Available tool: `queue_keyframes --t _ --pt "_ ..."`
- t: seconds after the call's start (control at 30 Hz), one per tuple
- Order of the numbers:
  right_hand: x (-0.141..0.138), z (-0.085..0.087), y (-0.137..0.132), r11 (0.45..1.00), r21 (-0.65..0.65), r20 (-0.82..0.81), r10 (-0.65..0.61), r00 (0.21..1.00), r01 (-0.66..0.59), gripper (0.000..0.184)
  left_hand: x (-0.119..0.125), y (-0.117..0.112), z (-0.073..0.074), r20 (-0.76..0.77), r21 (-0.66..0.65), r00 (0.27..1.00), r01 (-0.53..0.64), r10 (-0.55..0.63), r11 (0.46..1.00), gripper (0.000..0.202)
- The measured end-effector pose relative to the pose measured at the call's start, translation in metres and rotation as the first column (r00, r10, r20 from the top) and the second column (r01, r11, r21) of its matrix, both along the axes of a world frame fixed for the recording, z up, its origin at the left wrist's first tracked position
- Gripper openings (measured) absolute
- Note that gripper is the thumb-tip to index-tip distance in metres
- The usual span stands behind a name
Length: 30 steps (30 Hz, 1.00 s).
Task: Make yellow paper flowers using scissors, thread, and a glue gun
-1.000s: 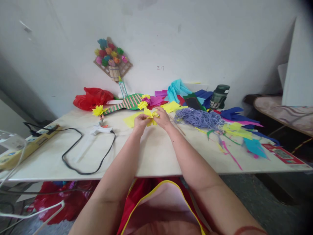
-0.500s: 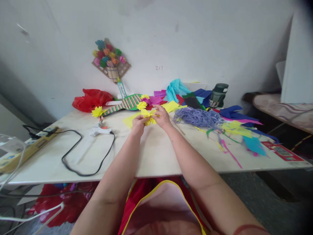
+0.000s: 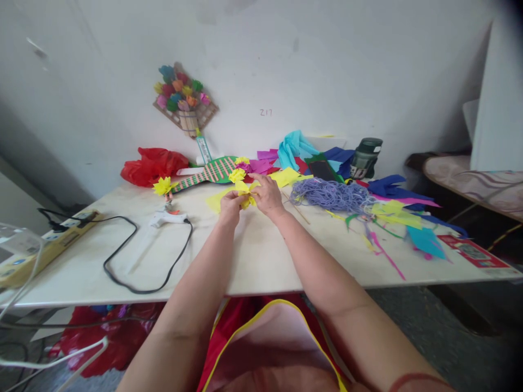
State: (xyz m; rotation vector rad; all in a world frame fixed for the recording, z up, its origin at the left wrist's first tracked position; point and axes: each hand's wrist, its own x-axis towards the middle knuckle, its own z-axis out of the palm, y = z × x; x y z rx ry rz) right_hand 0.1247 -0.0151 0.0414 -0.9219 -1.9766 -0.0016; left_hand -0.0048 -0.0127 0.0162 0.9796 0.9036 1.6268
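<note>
Between my two hands is a yellow paper flower (image 3: pixel 244 188) with ruffled petals. My left hand (image 3: pixel 231 208) pinches it from the left side. My right hand (image 3: pixel 266 195) is closed on its right side, with the index finger raised along the top; the fingertips are partly hidden. Just behind lies a green guitar-shaped piece (image 3: pixel 220 170) striped with pinkish strips, with yellow and magenta paper flowers on its right end. A flat yellow paper sheet (image 3: pixel 214 202) lies beside my left hand.
A white glue gun (image 3: pixel 169 219) with a black cord lies left, near a yellow power strip (image 3: pixel 49 247). To the right are a purple yarn bundle (image 3: pixel 330 195), coloured paper scraps and a dark bottle (image 3: pixel 366 158). A red plastic bag (image 3: pixel 154 165) sits at the back left.
My right hand has shifted slightly left over the flower, covering more of its right side. My left hand stays nearly in place, still pinching it.
</note>
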Motion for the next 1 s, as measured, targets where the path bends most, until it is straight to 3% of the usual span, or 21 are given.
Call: queue_keyframes --t 0.17,0.33,0.43,0.7,0.83,1.0 --pt "0.001 -0.011 0.012 0.992 -0.08 -0.09 -0.104 0.991 0.097 0.01 0.0 0.0 0.0 -0.061 0.036 0.997 -0.038 0.04 0.999 0.026" --pt "0.003 -0.015 0.018 0.991 -0.099 -0.097 -0.103 0.99 0.093 0.013 0.003 -0.002 0.002 -0.12 0.045 0.989 -0.084 0.089 0.995 0.024" --pt "0.003 -0.017 0.023 0.979 -0.181 -0.16 -0.124 0.979 0.095 0.012 0.004 -0.002 0.001 -0.155 0.063 0.983 -0.093 0.102 0.994 0.024" --pt "0.002 -0.02 0.03 0.873 -0.48 -0.438 -0.152 0.886 -0.087 0.008 0.005 -0.004 0.002 -0.259 0.081 0.954 -0.134 0.15 0.988 0.02" --pt "0.001 -0.017 0.027 0.842 -0.526 -0.494 -0.193 0.848 -0.115 0.007 0.005 -0.004 0.002 -0.273 0.088 0.949 -0.14 0.159 0.986 0.018" --pt "0.001 -0.017 0.025 0.847 -0.526 -0.428 -0.19 0.884 -0.072 0.009 0.005 0.001 -0.003 -0.303 0.097 0.939 -0.14 0.163 0.985 0.016"
